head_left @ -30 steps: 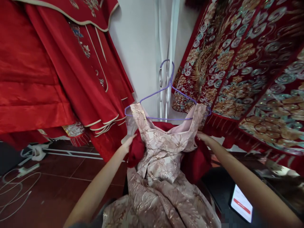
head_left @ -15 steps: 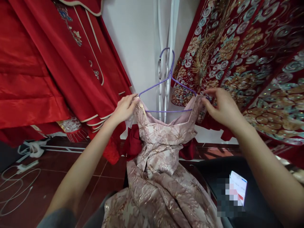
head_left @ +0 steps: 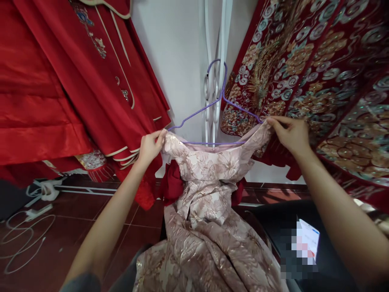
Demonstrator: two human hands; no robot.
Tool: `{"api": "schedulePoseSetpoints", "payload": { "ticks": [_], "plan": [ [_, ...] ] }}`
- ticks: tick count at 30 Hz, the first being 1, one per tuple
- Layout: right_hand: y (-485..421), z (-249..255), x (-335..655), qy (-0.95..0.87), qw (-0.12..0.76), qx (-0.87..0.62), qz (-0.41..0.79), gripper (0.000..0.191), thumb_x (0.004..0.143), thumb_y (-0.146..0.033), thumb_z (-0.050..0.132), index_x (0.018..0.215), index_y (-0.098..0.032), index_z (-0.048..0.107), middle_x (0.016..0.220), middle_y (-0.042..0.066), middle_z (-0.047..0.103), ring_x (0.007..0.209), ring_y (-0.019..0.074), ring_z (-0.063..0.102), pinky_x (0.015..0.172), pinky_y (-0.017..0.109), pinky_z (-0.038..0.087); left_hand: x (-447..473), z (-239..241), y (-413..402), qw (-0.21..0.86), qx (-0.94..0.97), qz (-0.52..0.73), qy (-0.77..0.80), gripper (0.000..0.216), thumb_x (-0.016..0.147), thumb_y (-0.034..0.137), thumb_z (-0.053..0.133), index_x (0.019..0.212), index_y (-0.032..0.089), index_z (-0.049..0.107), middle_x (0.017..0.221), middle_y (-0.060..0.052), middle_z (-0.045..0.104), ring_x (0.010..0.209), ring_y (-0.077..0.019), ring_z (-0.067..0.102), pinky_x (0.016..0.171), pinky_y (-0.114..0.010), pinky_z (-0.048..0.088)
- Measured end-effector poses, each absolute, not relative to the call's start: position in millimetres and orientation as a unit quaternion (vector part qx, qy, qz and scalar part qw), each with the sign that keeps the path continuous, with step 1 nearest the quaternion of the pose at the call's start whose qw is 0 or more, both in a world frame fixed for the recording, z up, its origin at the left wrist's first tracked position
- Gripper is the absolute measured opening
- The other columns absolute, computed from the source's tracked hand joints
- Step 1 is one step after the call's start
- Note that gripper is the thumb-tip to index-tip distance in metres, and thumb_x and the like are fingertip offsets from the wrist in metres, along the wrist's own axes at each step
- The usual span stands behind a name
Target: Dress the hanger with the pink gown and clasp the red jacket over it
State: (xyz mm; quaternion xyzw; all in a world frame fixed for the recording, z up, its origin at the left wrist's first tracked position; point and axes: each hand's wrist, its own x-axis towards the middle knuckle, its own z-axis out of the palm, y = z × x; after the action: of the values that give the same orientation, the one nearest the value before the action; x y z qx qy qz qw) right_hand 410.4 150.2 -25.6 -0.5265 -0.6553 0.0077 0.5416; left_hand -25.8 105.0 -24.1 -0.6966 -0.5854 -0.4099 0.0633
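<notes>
While the pink brocade dress point(head_left: 209, 178) already hangs on the purple hanger point(head_left: 212, 106), the left hand point(head_left: 150, 147) and right hand point(head_left: 290, 133) each pinch a shoulder strap at the hanger's ends — seated there, though not smoothed — the skirt heaped below.

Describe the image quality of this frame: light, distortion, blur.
Head view: soft, even light, faint sheen on the pink brocade dress; wide-angle lens bends the red robes outward; left hand and right hand sharp; phone screen partly pixelated; purple hanger crisp.
</notes>
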Motion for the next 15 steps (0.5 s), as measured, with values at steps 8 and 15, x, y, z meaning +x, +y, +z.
{"api": "schedulePoseSetpoints", "payload": {
  "ticks": [8, 15],
  "plan": [
    [120, -132, 432, -0.534, 0.549, -0.592, 0.251, 0.023, 0.079, -0.033, 0.066, 0.095, -0.023, 0.078, 0.106, 0.01, 0.074, 0.103, 0.0306, 0.067, 0.091, 0.04, 0.051, -19, -84, 78, -0.204, -0.747, -0.354, -0.524, 0.043, 0.085, 0.055, 0.05, 0.078, 0.019, 0.072, 0.088, -0.006, 0.073, 0.089, -0.0237, 0.065, 0.082, -0.03, 0.047],
    [90, -165, 411, -0.493, 0.573, -0.526, 0.391, 0.023, 0.061, -0.04, 0.078, 0.079, -0.025, 0.075, 0.094, 0.007, 0.076, 0.095, 0.0315, 0.07, 0.09, 0.044, 0.055, 53, -76, 79, -0.326, -0.773, -0.397, -0.372, 0.042, 0.088, 0.054, 0.051, 0.071, 0.02, 0.068, 0.108, -0.011, 0.07, 0.121, -0.0253, 0.055, 0.108, -0.04, 0.036]
  ]
}}
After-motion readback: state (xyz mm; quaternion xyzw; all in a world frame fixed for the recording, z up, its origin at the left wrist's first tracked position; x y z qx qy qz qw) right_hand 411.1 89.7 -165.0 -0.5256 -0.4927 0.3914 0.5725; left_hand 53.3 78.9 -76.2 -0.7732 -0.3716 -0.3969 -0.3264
